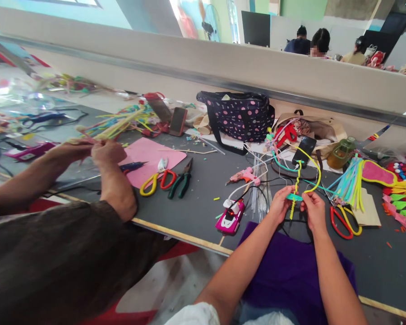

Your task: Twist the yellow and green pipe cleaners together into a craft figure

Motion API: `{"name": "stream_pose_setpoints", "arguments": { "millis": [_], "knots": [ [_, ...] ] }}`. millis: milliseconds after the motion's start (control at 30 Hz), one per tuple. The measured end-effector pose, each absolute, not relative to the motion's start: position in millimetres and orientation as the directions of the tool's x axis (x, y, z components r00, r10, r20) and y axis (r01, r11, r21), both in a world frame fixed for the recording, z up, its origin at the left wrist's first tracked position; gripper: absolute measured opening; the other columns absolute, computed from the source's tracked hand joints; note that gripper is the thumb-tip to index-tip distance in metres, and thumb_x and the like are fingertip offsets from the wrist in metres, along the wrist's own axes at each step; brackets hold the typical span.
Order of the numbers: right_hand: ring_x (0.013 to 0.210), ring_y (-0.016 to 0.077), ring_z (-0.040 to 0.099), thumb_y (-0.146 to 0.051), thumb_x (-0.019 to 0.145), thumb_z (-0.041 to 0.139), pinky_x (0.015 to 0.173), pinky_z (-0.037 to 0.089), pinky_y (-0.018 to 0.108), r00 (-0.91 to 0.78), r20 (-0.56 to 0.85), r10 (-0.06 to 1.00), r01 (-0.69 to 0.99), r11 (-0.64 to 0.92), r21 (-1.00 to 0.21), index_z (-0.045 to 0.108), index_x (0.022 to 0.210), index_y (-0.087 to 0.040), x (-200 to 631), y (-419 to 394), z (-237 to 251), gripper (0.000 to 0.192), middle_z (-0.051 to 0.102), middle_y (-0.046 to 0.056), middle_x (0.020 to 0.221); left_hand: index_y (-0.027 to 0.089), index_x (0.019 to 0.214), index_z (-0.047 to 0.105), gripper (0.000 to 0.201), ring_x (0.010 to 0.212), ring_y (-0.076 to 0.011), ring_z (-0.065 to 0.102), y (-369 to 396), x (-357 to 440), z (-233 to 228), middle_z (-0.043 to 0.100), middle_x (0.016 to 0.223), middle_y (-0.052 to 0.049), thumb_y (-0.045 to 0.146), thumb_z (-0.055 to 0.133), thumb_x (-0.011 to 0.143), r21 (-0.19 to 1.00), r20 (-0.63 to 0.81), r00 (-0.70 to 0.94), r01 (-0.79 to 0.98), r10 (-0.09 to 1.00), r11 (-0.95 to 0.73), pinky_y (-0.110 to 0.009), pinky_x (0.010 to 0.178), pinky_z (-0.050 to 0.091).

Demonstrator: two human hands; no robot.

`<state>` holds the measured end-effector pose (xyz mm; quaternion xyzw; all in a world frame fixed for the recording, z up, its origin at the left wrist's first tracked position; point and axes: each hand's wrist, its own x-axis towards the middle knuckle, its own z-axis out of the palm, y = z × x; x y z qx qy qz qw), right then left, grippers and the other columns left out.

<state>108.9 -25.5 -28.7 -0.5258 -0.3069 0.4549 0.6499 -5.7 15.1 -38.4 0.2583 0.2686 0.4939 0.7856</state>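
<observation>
Both hands are pinching a yellow pipe-cleaner loop (306, 174): left hand (280, 204) closing on its teal base (295, 197), right hand (314, 208) steadying, keeping it upright above the near table (203, 189)

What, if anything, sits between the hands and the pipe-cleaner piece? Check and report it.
Nothing visible. The left hand and right hand already pinch the yellow and teal pipe-cleaner piece directly, held just above the dark table.
</observation>
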Motion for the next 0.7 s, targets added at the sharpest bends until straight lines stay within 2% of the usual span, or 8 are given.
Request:
{"name": "stream_pose_setpoints", "arguments": {
  "millis": [200,367,467,567,700],
  "knots": [
    [0.044,0.0064,0.046,-0.036,0.061,0.079,0.04,0.037,0.018,0.456,-0.154,0.877,-0.429,0.064,-0.901,0.061,0.074,-0.018,115,-23,-27,0.029,0.051,-0.007,0.053,0.013,0.094,0.07,0.032,0.063,-0.0094,0.058,11,-8,-34,0.065,0.075,-0.003,0.029,0.078,0.067,0.718,-0.085,0.376,-0.619,0.923,0.318,-0.022,0.064,0.046],
    [0.049,0.0057,0.047,-0.033,0.063,0.079,0.041,0.04,0.017,0.383,-0.166,0.909,-0.522,0.064,-0.85,0.064,0.076,-0.018,117,-26,-22,0.024,0.055,-0.005,0.064,0.014,0.09,0.069,0.031,0.064,-0.0095,0.06,10,-7,-33,0.066,0.077,-0.002,0.025,0.082,0.063,0.722,-0.047,0.326,-0.642,0.944,0.258,-0.023,0.067,0.047],
    [0.052,0.0067,0.049,-0.033,0.065,0.077,0.042,0.04,0.018,0.278,-0.182,0.943,-0.548,0.0,-0.836,0.066,0.08,-0.019,117,-28,-20,0.023,0.057,-0.003,0.068,0.014,0.086,0.067,0.028,0.064,-0.0093,0.06,10,-7,-34,0.066,0.076,-0.001,0.025,0.081,0.064,0.706,-0.044,0.312,-0.662,0.949,0.25,-0.022,0.066,0.048],
    [0.053,0.0075,0.05,-0.034,0.065,0.078,0.043,0.039,0.018,0.21,-0.171,0.962,-0.551,-0.028,-0.834,0.066,0.08,-0.019,115,-29,-18,0.025,0.055,-0.004,0.062,0.014,0.085,0.066,0.028,0.064,-0.0093,0.06,11,-7,-35,0.066,0.076,0.0,0.024,0.081,0.064,0.681,-0.046,0.312,-0.686,0.949,0.258,-0.022,0.066,0.048],
    [0.049,0.0065,0.048,-0.035,0.062,0.08,0.042,0.038,0.017,0.24,-0.154,0.958,-0.53,-0.004,-0.848,0.065,0.078,-0.019,111,-30,-18,0.027,0.056,-0.004,0.059,0.015,0.083,0.065,0.029,0.064,-0.0092,0.06,12,-7,-37,0.065,0.075,0.0,0.025,0.082,0.063,0.659,-0.068,0.309,-0.7,0.949,0.276,-0.023,0.066,0.048]
  ]
}}
